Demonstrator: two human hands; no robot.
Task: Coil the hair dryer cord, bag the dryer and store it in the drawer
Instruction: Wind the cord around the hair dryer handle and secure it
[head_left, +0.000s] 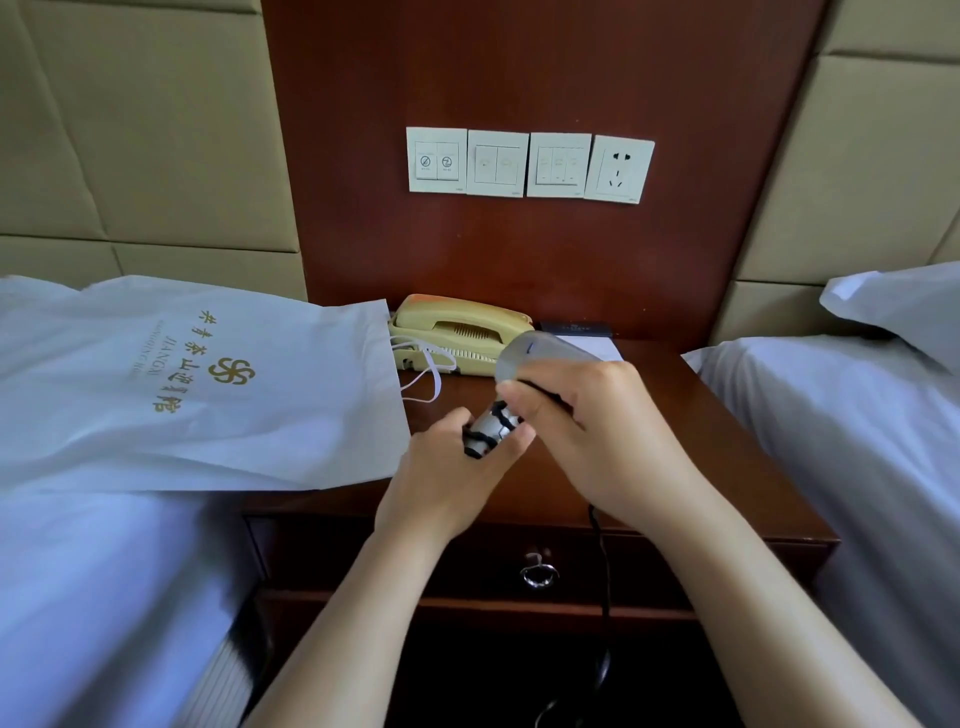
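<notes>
Head view, and we start at the left, where a white bag with gold lettering lies flat on the left bed. Its open end overhangs the wooden counter, and its white handles trail toward a cream telephone at the back.

At the middle, both our hands are on the hair dryer, held just above the counter with its grey barrel pointing away, toward the telephone. Our left hand has thumb and fingers curled round the lower end of the handle, over black turns of cord wound there. Our right hand grips the dryer higher up, where handle meets barrel, fingers wrapped over it. The rest of the cord drops from under the right wrist, over the counter's front edge and down past the drawer, which is closed, its ring pull hanging at the centre.

On the wood panel above sit three switch plates and a socket. A white notepad lies behind the dryer.

Further right is the right bed with its pillow.
</notes>
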